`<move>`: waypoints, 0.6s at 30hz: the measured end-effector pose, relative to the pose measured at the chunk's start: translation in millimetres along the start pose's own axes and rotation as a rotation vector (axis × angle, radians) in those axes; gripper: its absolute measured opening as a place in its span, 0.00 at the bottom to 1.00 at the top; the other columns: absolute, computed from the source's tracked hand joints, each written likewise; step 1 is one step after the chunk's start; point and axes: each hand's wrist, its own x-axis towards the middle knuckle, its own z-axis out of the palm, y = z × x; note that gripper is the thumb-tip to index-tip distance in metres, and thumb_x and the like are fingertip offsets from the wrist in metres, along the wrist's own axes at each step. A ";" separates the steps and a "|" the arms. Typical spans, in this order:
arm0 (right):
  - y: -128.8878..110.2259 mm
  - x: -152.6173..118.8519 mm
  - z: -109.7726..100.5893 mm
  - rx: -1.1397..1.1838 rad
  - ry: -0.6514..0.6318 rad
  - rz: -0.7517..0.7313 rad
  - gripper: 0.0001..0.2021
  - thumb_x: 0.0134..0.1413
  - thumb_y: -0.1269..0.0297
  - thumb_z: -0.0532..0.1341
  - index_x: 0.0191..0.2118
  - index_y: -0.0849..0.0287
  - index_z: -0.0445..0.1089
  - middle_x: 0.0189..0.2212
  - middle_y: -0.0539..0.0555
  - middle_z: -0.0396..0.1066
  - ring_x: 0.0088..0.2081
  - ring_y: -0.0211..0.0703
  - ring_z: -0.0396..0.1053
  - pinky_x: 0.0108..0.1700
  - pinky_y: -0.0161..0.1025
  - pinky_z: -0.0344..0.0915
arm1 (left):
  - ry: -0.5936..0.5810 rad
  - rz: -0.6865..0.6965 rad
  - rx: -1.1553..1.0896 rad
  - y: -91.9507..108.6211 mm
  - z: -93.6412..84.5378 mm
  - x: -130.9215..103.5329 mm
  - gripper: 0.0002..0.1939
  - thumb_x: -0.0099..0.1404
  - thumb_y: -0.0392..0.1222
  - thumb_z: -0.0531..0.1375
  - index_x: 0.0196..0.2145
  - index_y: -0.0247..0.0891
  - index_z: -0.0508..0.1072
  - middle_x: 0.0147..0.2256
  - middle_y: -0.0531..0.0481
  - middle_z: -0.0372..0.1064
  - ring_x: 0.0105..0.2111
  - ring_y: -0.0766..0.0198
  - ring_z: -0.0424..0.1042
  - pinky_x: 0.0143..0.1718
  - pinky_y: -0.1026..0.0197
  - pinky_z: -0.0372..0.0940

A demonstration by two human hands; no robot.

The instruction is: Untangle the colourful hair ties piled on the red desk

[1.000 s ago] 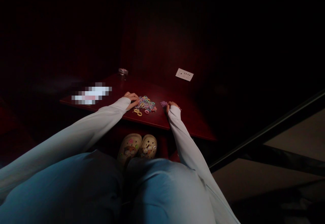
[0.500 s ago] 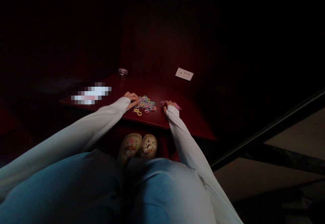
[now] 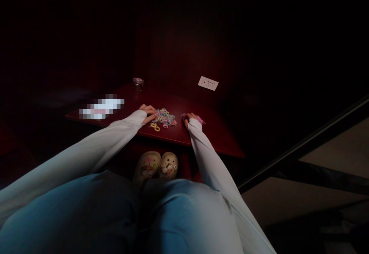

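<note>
A loose pile of small colourful hair ties (image 3: 164,116) lies on the dark red table (image 3: 173,136). My left hand (image 3: 148,111) rests at the pile's left edge, its thumb and fingers bent together at the tips; what they pinch is too small to make out. Two yellow hair ties (image 3: 155,127) sit at the near side of the pile. To the right, my right hand (image 3: 190,118) is curled over a smaller heap of pink hair ties (image 3: 199,120), partly covering it. Whatever its fingertips grip is hidden.
A clear lidded jar (image 3: 138,84) stands at the table's back left. Nearer, a bright blurred-out rectangle (image 3: 102,107) lies by the left edge. A white socket plate (image 3: 208,83) is on the wall behind. Beige clogs (image 3: 168,165) show below the table's front edge.
The whole view has shifted slightly, so everything appears a little further left. Both hands stay at their heaps, with hardly any movement of the fingers.
</note>
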 end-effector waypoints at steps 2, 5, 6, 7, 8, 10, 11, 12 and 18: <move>2.2 -0.9 -1.1 0.030 0.037 -0.007 0.15 0.59 0.71 0.53 0.47 0.60 0.75 0.47 0.59 0.72 0.49 0.48 0.67 0.57 0.40 0.61 | -0.008 -0.002 0.013 -0.1 -0.4 0.3 0.19 0.72 0.51 0.55 0.32 0.43 0.81 0.43 0.51 0.76 0.42 0.58 0.65 0.50 0.55 0.61; 5.8 -1.2 -1.5 0.071 0.079 0.037 0.14 0.60 0.71 0.53 0.42 0.60 0.76 0.45 0.59 0.73 0.46 0.46 0.69 0.55 0.39 0.63 | -0.026 -0.008 0.025 0.3 -0.7 0.6 0.19 0.72 0.51 0.55 0.32 0.43 0.82 0.43 0.51 0.76 0.42 0.58 0.65 0.51 0.55 0.61; 7.1 -0.9 -1.0 0.084 0.083 0.051 0.14 0.60 0.71 0.52 0.39 0.59 0.76 0.44 0.58 0.74 0.45 0.45 0.69 0.54 0.39 0.63 | -0.029 -0.008 0.025 0.5 -0.7 0.6 0.19 0.72 0.51 0.55 0.32 0.43 0.82 0.43 0.51 0.76 0.42 0.58 0.65 0.51 0.54 0.60; 8.3 -0.4 -0.2 0.094 0.085 0.059 0.14 0.60 0.71 0.53 0.37 0.59 0.76 0.42 0.57 0.75 0.44 0.45 0.70 0.54 0.39 0.64 | -0.028 -0.007 0.024 0.8 -0.7 0.6 0.19 0.72 0.51 0.55 0.31 0.43 0.82 0.43 0.50 0.76 0.43 0.58 0.65 0.51 0.54 0.60; 9.5 0.2 0.8 0.101 0.083 0.060 0.13 0.60 0.71 0.53 0.36 0.58 0.76 0.41 0.56 0.75 0.43 0.44 0.70 0.54 0.39 0.64 | -0.025 -0.005 0.022 1.0 -0.6 0.6 0.19 0.72 0.51 0.55 0.31 0.44 0.82 0.43 0.50 0.76 0.43 0.57 0.65 0.51 0.54 0.60; 11.4 1.3 3.0 0.109 0.073 0.044 0.12 0.60 0.70 0.54 0.36 0.57 0.77 0.40 0.56 0.76 0.43 0.44 0.70 0.54 0.38 0.65 | -0.012 0.000 0.016 1.0 -0.4 0.6 0.20 0.72 0.51 0.55 0.31 0.43 0.82 0.42 0.50 0.76 0.43 0.57 0.65 0.51 0.54 0.60; 12.1 1.7 3.9 0.112 0.068 0.031 0.12 0.60 0.71 0.55 0.37 0.57 0.77 0.41 0.56 0.76 0.44 0.44 0.71 0.54 0.38 0.65 | -0.006 0.003 0.013 0.9 -0.2 0.6 0.19 0.72 0.51 0.55 0.31 0.43 0.82 0.42 0.50 0.76 0.42 0.57 0.64 0.51 0.54 0.60; 12.6 2.0 4.7 0.114 0.062 0.016 0.13 0.60 0.71 0.55 0.39 0.57 0.77 0.42 0.56 0.77 0.45 0.44 0.71 0.55 0.38 0.65 | -0.002 0.006 0.010 0.6 0.0 0.7 0.19 0.72 0.51 0.55 0.31 0.43 0.82 0.42 0.50 0.76 0.42 0.57 0.64 0.51 0.54 0.61; 9.4 2.9 6.1 0.109 0.031 -0.002 0.15 0.60 0.72 0.54 0.44 0.59 0.78 0.46 0.56 0.77 0.49 0.44 0.72 0.58 0.38 0.64 | 0.003 -0.003 0.003 -2.8 1.4 1.8 0.19 0.71 0.52 0.56 0.31 0.43 0.83 0.42 0.50 0.76 0.41 0.58 0.64 0.49 0.54 0.61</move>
